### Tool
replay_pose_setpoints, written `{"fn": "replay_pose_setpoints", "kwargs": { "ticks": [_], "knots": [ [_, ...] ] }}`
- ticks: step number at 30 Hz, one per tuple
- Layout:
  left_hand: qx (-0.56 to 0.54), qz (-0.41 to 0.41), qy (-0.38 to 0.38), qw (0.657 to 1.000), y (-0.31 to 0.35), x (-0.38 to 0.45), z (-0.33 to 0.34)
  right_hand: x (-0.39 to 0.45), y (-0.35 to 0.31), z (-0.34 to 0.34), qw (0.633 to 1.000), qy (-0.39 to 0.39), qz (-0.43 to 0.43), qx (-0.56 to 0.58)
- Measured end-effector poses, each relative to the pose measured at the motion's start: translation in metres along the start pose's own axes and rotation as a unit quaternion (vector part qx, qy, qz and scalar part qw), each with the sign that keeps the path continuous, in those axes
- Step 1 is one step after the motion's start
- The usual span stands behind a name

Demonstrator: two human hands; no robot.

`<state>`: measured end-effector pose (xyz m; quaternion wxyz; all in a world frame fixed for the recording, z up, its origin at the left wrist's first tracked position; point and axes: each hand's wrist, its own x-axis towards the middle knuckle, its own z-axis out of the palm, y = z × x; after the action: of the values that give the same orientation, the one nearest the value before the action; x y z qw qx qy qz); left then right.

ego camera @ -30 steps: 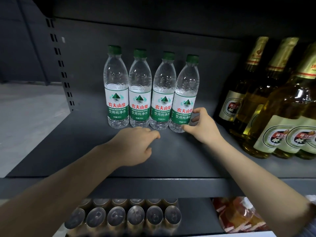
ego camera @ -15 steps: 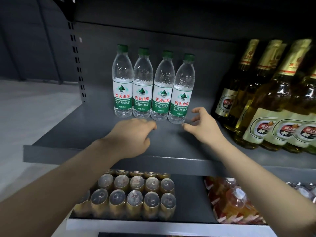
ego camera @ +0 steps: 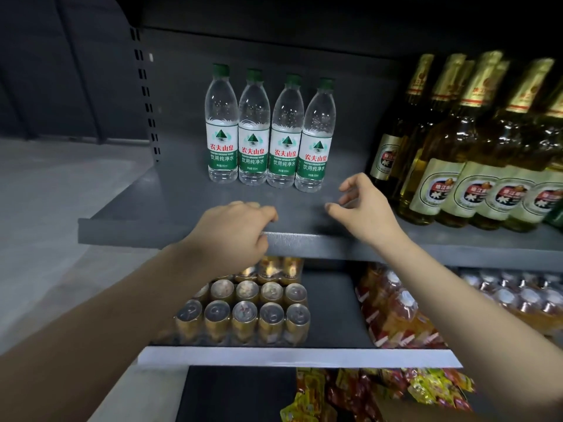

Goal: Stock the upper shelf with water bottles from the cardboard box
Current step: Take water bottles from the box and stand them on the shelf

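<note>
Head view shows four water bottles [ego camera: 269,129] upright in a row far back on the upper shelf [ego camera: 182,208], my left hand [ego camera: 231,236] and right hand [ego camera: 362,208] loosely curled and empty nearer its front edge, cardboard box unseen, so more may remain.

A row of amber beer bottles [ego camera: 475,166] with gold foil necks is stood upright on the right, and everything else is placed relative to it. Below and to the left of it, a pack of gold cans [ego camera: 259,309] is set in rows. Directly beneath it, red wrapped packs [ego camera: 393,315] are laid. Lower still under it, yellow and red snack packets [ego camera: 380,394] are piled.
</note>
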<state>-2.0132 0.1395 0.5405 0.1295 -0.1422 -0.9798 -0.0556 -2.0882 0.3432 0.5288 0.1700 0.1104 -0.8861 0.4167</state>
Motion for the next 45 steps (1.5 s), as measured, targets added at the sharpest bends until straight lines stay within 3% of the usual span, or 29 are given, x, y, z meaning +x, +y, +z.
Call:
{"fn": "replay_pose_setpoints", "kwargs": {
  "ticks": [19,45],
  "knots": [
    [0.006,0.055,-0.016,0.998,0.047,-0.107,-0.005,-0.141,-0.013,-0.038,0.999,-0.002,0.046,-0.008],
    [-0.026,0.099,-0.072,0.992,0.214,-0.118,0.036,-0.241,0.1,-0.16,0.99,-0.011,0.13,-0.054]
  ]
}}
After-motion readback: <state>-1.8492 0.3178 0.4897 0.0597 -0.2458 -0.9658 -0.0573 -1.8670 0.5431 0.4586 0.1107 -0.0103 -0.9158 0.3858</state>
